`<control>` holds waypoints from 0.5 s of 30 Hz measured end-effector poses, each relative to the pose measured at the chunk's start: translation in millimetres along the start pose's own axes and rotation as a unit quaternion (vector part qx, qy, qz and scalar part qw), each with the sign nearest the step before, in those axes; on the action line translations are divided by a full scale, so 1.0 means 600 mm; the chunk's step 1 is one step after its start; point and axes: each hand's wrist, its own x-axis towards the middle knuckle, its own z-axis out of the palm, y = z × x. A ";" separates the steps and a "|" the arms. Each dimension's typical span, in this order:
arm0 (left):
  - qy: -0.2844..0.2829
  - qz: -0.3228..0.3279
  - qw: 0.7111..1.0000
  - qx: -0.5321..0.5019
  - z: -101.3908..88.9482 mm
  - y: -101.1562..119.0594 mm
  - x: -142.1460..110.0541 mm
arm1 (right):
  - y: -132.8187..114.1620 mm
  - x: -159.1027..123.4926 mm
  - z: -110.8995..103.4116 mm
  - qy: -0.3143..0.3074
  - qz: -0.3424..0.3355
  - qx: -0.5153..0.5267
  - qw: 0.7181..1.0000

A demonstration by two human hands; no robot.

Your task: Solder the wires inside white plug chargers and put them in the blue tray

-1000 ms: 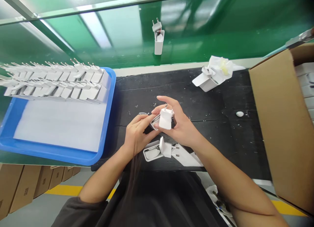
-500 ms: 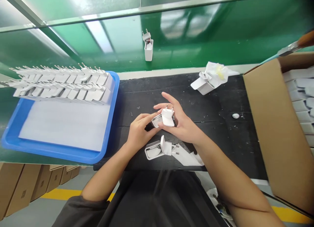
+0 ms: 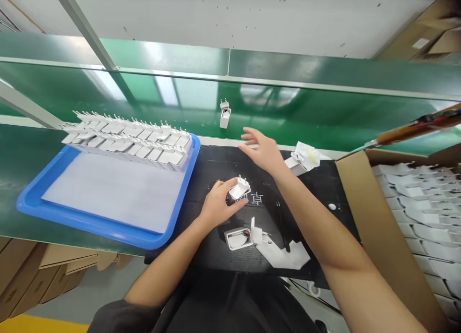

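Observation:
My left hand (image 3: 219, 202) is closed around a white two-pin power adapter (image 3: 239, 189), its pins pointing up, low over the black mat (image 3: 212, 160). Raised off to the right, my right hand (image 3: 262, 150) has its fingers apart, and I see nothing held in it. Below the left hand lies an opened adapter (image 3: 239, 239) with its pin cap folded out and wires showing. Beside it a white paper piece (image 3: 284, 255) and a thin dark tool (image 3: 284, 227) rest on the mat. Another adapter (image 3: 296, 166), with crumpled paper on it, sits behind my right forearm.
Rows of adapters (image 3: 129, 143) stand in a blue tray (image 3: 180, 218) on the left. A cardboard box (image 3: 355, 194) full of white adapters is at right, with a brush-like tool (image 3: 399, 131) above it. One opened adapter (image 3: 225, 118) stands at the back. A small white blob (image 3: 332, 207) lies near the box.
My right hand has let go of the adapter and moved up and away. The left hand keeps the adapter, whose cap now sits over the casing. The view has tilted upward.

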 end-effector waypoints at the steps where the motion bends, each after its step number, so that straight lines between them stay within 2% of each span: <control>1: -0.001 -0.003 1.000 -0.003 0.001 -0.001 0.001 | -0.008 0.045 0.014 -0.006 0.008 -0.014 1.000; 3: -0.002 -0.010 1.000 -0.007 0.001 -0.005 0.002 | -0.021 0.127 0.045 -0.009 0.019 -0.025 0.999; 5: -0.002 -0.008 1.000 -0.007 0.001 -0.009 0.004 | -0.030 0.190 0.074 -0.013 0.031 -0.028 0.999; 8: -0.005 0.007 1.000 -0.009 0.002 -0.015 0.009 | -0.040 0.241 0.107 -0.026 0.031 -0.025 0.999; 12: -0.003 0.014 1.000 -0.014 0.004 -0.019 0.012 | -0.044 0.242 0.115 -0.039 0.008 -0.016 0.999; 15: 0.004 0.021 1.000 -0.015 0.005 -0.017 0.010 | -0.034 0.192 0.083 -0.035 -0.014 -0.009 0.999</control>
